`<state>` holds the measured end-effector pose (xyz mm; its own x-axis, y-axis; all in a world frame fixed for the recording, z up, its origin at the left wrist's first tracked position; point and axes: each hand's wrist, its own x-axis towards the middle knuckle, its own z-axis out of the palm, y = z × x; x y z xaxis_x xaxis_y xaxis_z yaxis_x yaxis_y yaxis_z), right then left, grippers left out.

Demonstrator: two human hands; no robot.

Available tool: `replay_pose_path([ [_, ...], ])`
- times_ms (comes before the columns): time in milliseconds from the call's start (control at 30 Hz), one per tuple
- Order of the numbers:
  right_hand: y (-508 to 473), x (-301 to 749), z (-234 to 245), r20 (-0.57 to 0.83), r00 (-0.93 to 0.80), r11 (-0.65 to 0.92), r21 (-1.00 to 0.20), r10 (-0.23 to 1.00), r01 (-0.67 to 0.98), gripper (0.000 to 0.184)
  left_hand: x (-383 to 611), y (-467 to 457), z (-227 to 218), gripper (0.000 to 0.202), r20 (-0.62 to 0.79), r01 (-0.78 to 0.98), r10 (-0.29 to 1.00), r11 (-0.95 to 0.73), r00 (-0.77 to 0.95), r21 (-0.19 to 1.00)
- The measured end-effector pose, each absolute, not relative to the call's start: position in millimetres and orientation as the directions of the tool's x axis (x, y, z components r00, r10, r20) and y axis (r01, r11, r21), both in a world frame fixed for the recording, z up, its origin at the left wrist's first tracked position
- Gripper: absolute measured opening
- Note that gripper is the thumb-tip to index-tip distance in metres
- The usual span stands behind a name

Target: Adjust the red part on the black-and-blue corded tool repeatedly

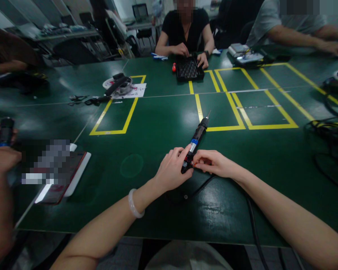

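An electric screwdriver (pixel 199 131), black with a blue and silver band, lies slanted over the green table, its thin bit pointing away from me. My left hand (pixel 173 167) is closed around its rear half. At the rear end, where a little red shows, my right hand (pixel 215 163) pinches with thumb and forefinger. A small orange-red bit shows at those fingertips, too small to name. Below the hands, a black cable (pixel 204 185) with a round end runs along the table and passes under my right forearm.
Yellow tape (pixel 225 128) marks rectangles on the table (pixel 157 120). Phones (pixel 77 174) lie at left, beside a co-worker's hand gripping a dark tool (pixel 6 131). Across, a person handles a black bit case (pixel 190 77). Coiled cables (pixel 331 138) lie right; a tape roll (pixel 118 84) sits far left.
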<state>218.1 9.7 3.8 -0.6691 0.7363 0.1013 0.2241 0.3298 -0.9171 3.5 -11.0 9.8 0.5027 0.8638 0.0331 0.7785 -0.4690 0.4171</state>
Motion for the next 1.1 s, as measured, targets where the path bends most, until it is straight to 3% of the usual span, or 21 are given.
replay_pose_path([
  [300,12.4,220.1,-1.2,0.095,-0.694,0.398,-0.871,0.714,0.29,0.011,3.4,-10.8,9.4,0.075,0.019,0.783,0.867,-0.46,0.498,0.419],
  [633,13.5,218.0,-9.9,0.023,-0.599,0.253,-0.919,0.801,0.303,0.016,9.3,-11.3,15.1,0.063,-0.004,0.805,0.89,-0.41,0.455,0.429],
  [833,18.2,222.4,-9.0,-0.061,-0.537,0.009,-0.992,0.841,0.126,0.027,10.7,-11.3,14.4,0.067,-0.008,0.814,0.888,-0.418,0.46,0.403],
  [1100,26.1,231.8,-7.6,-0.126,-0.412,-0.09,-0.99,0.902,0.104,0.037,4.3,-8.7,16.4,0.068,0.012,0.844,0.878,-0.464,0.479,0.269],
])
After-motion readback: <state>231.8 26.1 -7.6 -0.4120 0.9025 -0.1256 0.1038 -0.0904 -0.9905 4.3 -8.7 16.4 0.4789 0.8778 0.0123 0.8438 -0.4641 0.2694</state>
